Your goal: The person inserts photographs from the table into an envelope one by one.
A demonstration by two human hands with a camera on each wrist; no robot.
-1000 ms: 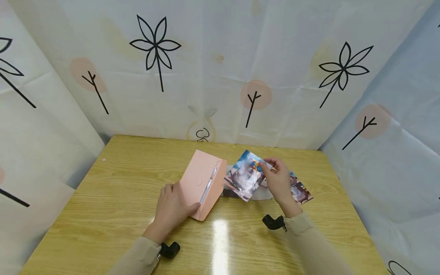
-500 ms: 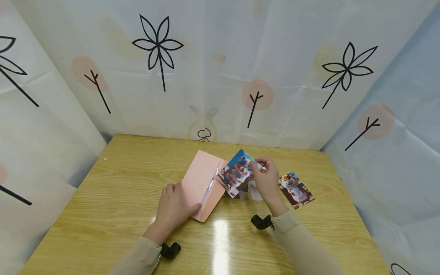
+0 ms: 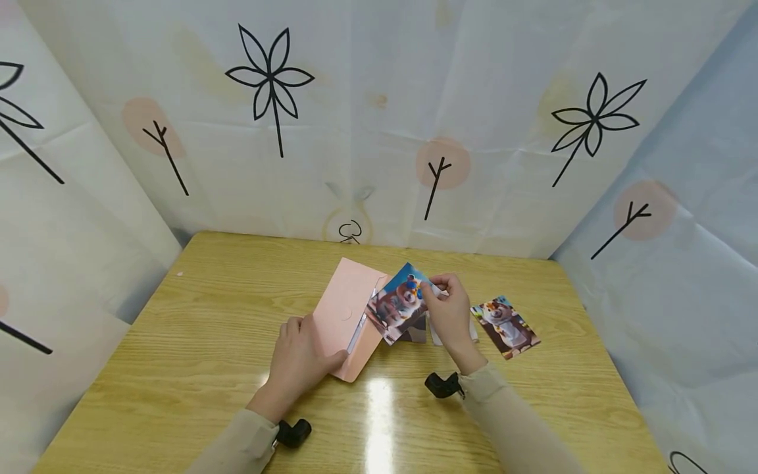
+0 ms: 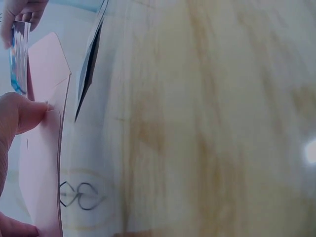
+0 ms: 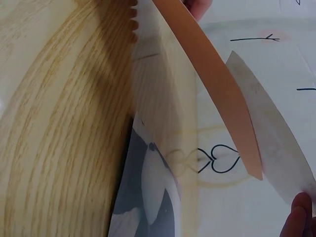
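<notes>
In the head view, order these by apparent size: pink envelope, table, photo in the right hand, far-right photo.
1. Table
2. Pink envelope
3. Held photo and far-right photo: too alike to rank; the right hand hides part of the former.

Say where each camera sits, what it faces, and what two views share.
Head: on the head, facing forward-down at the table; left hand, right hand, sleeves show.
Left wrist: worn there, facing the pink envelope; left fingers show, right hand beyond.
Right wrist: worn there, facing the back of the held photo; right fingers show, left hand partly above.
Wrist views share envelope and held photo.
</notes>
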